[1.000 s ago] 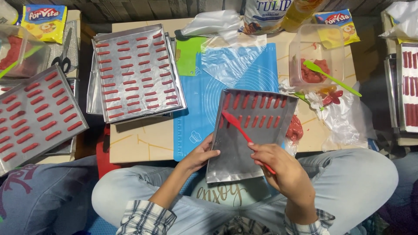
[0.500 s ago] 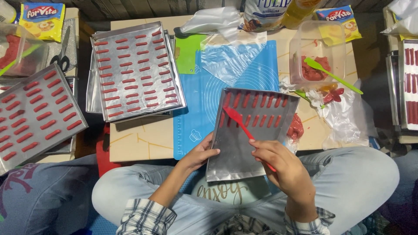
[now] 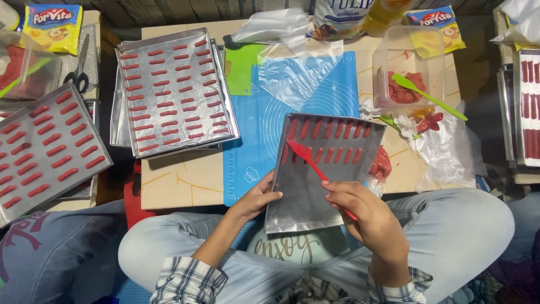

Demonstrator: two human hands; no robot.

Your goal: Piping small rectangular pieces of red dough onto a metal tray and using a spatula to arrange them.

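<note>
At far left a filled tray [image 3: 48,147] lies clear of our reach. Our left hand [image 3: 256,198], fingers curled, grips the left edge of the half-filled baking tray [image 3: 315,180], steadying it on our lap. Our right hand [image 3: 368,217] pinches the red spatula [image 3: 315,166], blade at the dough strips [image 3: 329,143]. The tray's bare near half leaves working room; a clear tub [image 3: 408,67] sits at right.

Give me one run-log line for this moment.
left hand: steadies metal tray edge | right hand: holds red spatula over red dough strips | tray: part filled
</note>
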